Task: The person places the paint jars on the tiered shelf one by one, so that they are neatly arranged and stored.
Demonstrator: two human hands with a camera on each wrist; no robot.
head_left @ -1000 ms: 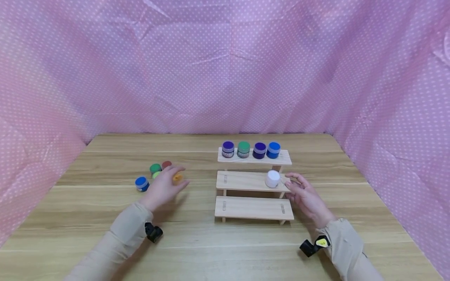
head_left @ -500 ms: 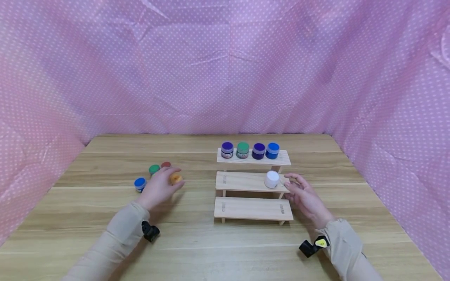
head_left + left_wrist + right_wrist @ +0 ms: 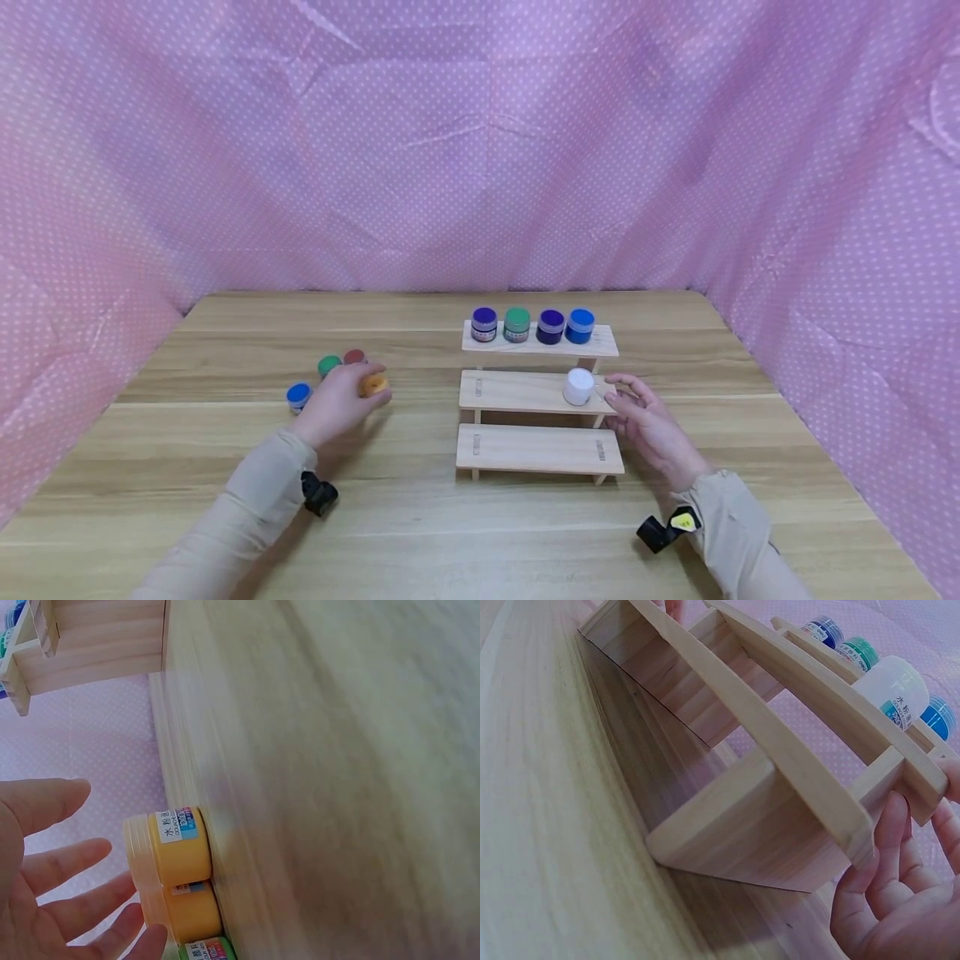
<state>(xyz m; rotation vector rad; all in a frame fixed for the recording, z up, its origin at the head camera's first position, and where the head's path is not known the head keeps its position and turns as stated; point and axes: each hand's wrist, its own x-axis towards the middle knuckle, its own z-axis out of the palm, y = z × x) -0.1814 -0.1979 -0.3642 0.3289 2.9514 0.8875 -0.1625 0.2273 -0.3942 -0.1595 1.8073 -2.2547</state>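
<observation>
My left hand (image 3: pixel 341 402) reaches around a yellow-orange paint jar (image 3: pixel 375 384) at the table's left. In the left wrist view its fingers (image 3: pixel 71 866) are spread, and the thumb stands apart from the labelled jar. A second orange jar (image 3: pixel 193 913) and a green-labelled one sit right beside that jar. On the right, my right hand (image 3: pixel 654 429) holds the end of a three-tier wooden rack (image 3: pixel 525 392), its fingers (image 3: pixel 892 825) curled at the ends of the boards. One white jar (image 3: pixel 578 387) stands near the right end of the middle tier.
Purple (image 3: pixel 483 325), green (image 3: pixel 517 325), dark purple (image 3: pixel 551 327) and blue (image 3: pixel 580 326) jars line the top tier. Near my left hand are a blue jar (image 3: pixel 298 397), a green jar (image 3: pixel 328 365) and a red-brown jar (image 3: pixel 354 357). A pink dotted curtain (image 3: pixel 480 150) hangs behind the table.
My left hand has shifted slightly left, bringing its thumb and fingers closer around the orange jar. The right hand stays at the rack's end.
</observation>
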